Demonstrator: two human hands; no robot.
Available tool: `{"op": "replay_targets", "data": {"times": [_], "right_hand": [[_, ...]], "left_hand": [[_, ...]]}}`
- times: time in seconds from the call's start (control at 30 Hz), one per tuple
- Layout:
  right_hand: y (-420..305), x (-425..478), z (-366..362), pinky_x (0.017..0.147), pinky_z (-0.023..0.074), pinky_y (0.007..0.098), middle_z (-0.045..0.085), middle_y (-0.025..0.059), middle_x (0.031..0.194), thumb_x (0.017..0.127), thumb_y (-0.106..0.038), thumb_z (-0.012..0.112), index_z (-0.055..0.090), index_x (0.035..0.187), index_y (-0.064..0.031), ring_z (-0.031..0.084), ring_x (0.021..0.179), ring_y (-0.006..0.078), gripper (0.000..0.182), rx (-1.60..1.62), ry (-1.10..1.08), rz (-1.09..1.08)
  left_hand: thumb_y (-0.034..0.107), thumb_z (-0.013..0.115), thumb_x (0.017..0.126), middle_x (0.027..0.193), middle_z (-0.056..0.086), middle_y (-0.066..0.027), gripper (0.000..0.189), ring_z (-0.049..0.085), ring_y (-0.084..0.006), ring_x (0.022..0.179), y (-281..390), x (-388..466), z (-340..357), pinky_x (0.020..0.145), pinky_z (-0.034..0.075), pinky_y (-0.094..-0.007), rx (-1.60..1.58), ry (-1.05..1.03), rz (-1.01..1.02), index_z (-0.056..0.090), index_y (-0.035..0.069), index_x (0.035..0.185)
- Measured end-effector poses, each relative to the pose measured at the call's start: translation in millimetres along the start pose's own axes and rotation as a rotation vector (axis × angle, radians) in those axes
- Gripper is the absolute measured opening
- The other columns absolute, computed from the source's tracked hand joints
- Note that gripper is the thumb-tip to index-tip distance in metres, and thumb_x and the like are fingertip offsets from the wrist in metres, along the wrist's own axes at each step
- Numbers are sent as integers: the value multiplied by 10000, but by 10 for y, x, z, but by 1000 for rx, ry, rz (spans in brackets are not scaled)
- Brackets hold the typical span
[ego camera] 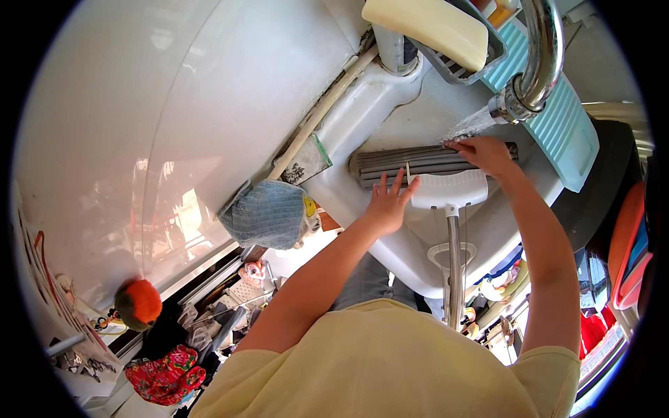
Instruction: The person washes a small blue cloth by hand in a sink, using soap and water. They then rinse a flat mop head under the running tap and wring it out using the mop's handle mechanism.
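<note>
A mop with a ribbed grey sponge head [387, 163] and a white plastic bracket [449, 189] lies in a white sink [334, 175]. Its metal pole runs down over the sink's front edge, past my body. My left hand [389, 206] has its fingers spread at the left part of the sponge head, beside the bracket. With bent fingers, my right hand [483, 154] touches the top edge of the sponge near its right end; whether it grips anything there is unclear. Water runs from a chrome faucet [515, 104] onto the sponge by those fingers.
A pale yellow soap bar [428, 32] rests on a grey soap dish [462, 78] above the sink. To the right is a light blue ribbed washboard [567, 136]. A blue cloth [264, 214] hangs left of the sink, below a wooden stick [324, 112] along the wall.
</note>
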State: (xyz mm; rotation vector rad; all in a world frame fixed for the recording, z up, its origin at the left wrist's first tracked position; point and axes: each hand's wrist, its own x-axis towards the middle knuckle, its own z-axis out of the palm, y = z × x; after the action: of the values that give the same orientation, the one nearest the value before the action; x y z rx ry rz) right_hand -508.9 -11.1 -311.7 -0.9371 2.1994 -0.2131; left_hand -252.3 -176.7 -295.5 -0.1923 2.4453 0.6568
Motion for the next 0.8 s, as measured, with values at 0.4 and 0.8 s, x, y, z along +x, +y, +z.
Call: {"op": "replay_targets", "data": {"times": [0.4,0.8], "right_hand": [[-176,11,-399,797,519,381,694,32,1000,908,-433,515,692,1094,-274,660,903,240,303,-194,-174,210],[-1360,945,491,812,505,384,703,48,954,839,-433,575,680,1122,-275,653,873,249,341,42,-181,-242]], "left_hand": [[6,469,836,1556,77,-179,823,146,-532,1365,34,-25,-178,1097,223,-573,-38,-115,-14,96,304,1505],[-4,479,816,1552,81,-191,852,175,-536,1352,-24,28,-100,1096,227,-568,16,-81,9,86,301,1507]]}}
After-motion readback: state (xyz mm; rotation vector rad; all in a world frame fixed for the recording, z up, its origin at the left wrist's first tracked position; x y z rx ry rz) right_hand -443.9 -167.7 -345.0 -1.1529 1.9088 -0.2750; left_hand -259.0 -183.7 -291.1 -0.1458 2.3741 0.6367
